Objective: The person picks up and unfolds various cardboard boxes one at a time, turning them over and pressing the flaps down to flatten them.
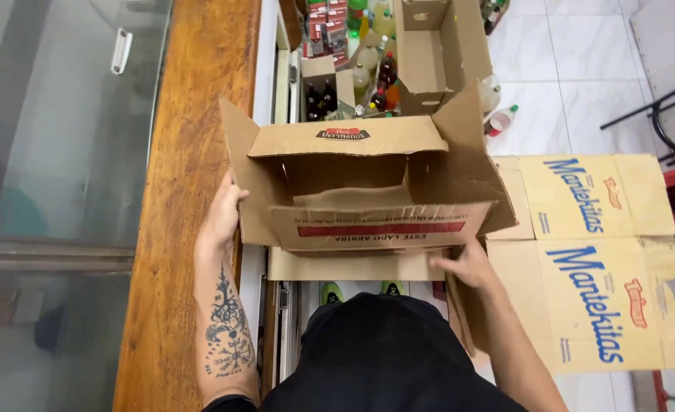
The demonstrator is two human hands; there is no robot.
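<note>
White tiled floor (581,84) spreads toward two o'clock, a wooden counter edge (192,152) runs at ten, glass cabinet top (55,137) beside it.

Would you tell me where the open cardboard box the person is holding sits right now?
In the head view, the open cardboard box is centre frame, held between the left hand and right hand, beside the wooden counter and left of the flattened cartons.

Bright even light, soft shadows; sharp focus, edges slightly bowed
</note>
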